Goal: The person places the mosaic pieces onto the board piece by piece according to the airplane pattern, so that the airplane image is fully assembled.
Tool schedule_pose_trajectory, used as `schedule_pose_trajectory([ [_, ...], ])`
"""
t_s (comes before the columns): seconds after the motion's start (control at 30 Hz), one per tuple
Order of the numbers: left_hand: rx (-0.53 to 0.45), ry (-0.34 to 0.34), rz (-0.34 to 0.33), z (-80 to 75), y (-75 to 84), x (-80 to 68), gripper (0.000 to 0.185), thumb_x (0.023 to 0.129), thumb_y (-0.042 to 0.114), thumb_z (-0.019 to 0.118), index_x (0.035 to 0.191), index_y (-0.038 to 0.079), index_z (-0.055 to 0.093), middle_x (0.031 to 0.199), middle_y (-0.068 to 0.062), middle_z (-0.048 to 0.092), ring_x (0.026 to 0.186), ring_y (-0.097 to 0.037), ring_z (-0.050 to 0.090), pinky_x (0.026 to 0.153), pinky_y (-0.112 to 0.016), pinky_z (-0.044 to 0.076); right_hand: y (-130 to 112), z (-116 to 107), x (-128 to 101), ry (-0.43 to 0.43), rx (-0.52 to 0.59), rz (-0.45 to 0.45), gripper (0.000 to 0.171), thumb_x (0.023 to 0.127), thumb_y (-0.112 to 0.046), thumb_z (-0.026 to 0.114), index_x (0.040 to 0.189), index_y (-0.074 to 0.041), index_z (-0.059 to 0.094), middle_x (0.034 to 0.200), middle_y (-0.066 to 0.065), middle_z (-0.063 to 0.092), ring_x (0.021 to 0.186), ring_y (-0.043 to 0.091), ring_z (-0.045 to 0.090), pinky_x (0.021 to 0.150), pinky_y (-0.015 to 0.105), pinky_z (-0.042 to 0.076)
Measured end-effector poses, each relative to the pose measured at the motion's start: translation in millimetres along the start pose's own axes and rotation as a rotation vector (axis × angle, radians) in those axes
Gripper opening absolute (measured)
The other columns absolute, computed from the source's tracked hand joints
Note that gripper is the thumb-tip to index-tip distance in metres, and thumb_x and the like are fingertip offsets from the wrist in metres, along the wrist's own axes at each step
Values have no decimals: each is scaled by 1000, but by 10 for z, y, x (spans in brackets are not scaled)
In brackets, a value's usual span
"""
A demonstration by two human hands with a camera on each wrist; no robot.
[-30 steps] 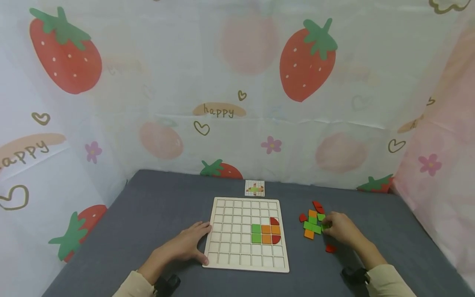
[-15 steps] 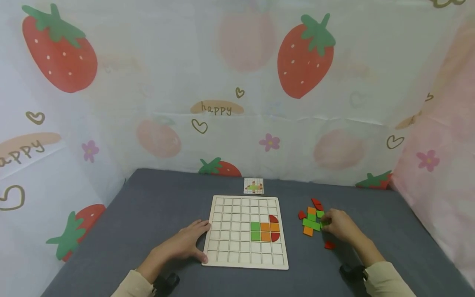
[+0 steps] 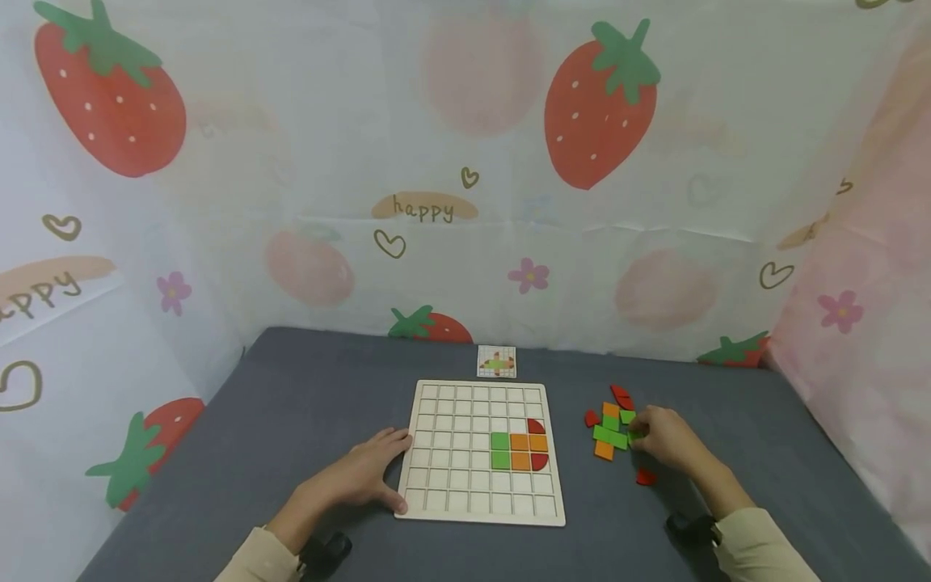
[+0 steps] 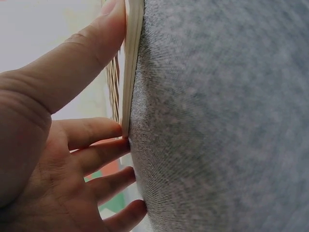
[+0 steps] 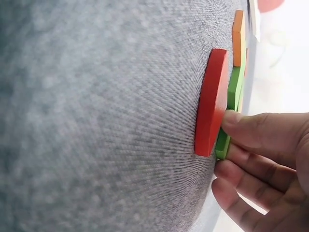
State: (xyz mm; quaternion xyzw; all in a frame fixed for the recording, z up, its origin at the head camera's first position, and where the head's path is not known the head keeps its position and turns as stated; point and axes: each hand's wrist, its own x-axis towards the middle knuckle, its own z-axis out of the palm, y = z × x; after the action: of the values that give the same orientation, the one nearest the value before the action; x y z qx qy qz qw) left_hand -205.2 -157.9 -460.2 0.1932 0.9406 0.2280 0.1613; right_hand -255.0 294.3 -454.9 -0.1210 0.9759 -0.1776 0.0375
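A wooden grid board (image 3: 465, 485) lies on the grey cloth, with green, orange and red tiles (image 3: 520, 453) set in its right side. My left hand (image 3: 389, 475) rests flat at the board's left edge. In the left wrist view the left hand (image 4: 72, 145) has its thumb along the board's side (image 4: 131, 63) and its fingers straight. My right hand (image 3: 640, 436) reaches into a pile of loose tiles (image 3: 609, 424). Up close, the right hand (image 5: 241, 140) pinches a green tile (image 5: 223, 147) between thumb and fingers, beside a red tile (image 5: 211, 104) and an orange tile (image 5: 238, 36).
A small pattern card (image 3: 498, 361) lies behind the board. One red tile (image 3: 646, 477) sits alone near my right wrist. Strawberry-print curtain walls (image 3: 465, 202) close in the grey table (image 3: 305, 404) at the back and both sides.
The head view has shifted slightly. Both hands stay where they were, the right one still at the green tile.
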Motion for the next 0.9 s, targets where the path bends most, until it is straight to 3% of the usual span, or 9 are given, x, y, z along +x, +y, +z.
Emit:
schedule_pose_trajectory([
  [0.4, -9, -2, 8, -3, -31, 6, 98, 60, 43, 78, 139, 6, 35, 147, -12, 31, 138, -36, 20, 103, -60, 23, -15, 4, -3, 4, -16, 10, 20, 71, -8, 72, 89, -1, 69, 84, 5, 62, 77, 18, 59, 68, 37, 50],
  [0.6, -9, -8, 6, 0, -22, 17, 98, 59, 43, 78, 139, 5, 35, 147, -12, 30, 138, -36, 20, 103, -60, 23, 19, 9, 0, 27, -30, -30, 18, 70, -10, 73, 86, -2, 69, 82, 5, 62, 75, 18, 58, 67, 37, 49],
  [0.9, 13, 15, 14, 8, -7, 10, 99, 58, 42, 78, 138, 4, 36, 146, -13, 32, 137, -37, 21, 102, -61, 23, 67, -27, -45, 43, 11, -34, 19, 72, -12, 72, 88, -3, 67, 86, 6, 62, 77, 17, 57, 66, 35, 49],
])
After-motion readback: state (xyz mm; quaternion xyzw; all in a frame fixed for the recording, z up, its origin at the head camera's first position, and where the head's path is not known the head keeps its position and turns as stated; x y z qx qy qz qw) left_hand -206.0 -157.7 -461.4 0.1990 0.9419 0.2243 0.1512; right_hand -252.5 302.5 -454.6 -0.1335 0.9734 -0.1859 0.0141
